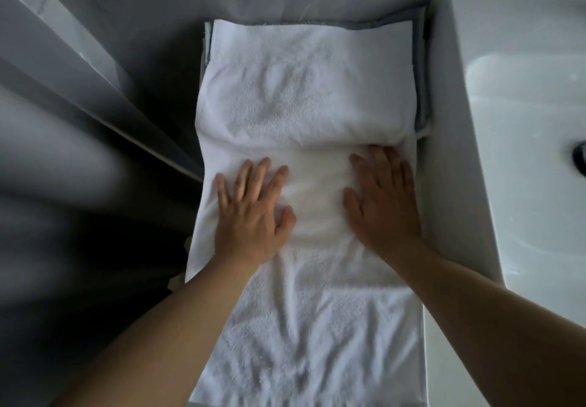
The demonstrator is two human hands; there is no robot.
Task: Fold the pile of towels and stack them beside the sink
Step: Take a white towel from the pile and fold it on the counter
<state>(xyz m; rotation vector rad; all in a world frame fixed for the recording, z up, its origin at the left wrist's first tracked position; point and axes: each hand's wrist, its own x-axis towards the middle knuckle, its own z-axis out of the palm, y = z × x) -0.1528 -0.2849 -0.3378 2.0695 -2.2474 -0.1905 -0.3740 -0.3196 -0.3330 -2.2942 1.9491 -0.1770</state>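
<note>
I have both hands flat on a white towel (304, 203) that lies lengthwise away from me on the counter strip just left of the sink (520, 121). My left hand (253, 210) has its fingers straight and slightly spread, palm down, pressing the cloth near its left edge. My right hand (383, 197) does the same near the right edge, fingertips touching the lip of a fold. Neither hand grips anything; both simply press.

Beyond my fingertips the far part of the towel has been doubled back toward me, so a thicker folded layer sits there with its edge running across just ahead of my hands. Under that far end I can see grey-blue edges (421, 67) of other cloth peeking out at the back and on the right side, which I take to be folded towels already stacked beside the sink, though I cannot count them. Below my wrists the near part of the towel lies single and rumpled, not yet folded.

My judgement: this towel is about halfway through its folding, with the near flap left to bring over and the bundle to square up on the stack. Any unfolded pile is out of view, so I cannot say how many remain.

I see no brand, label or readable writing anywhere
</note>
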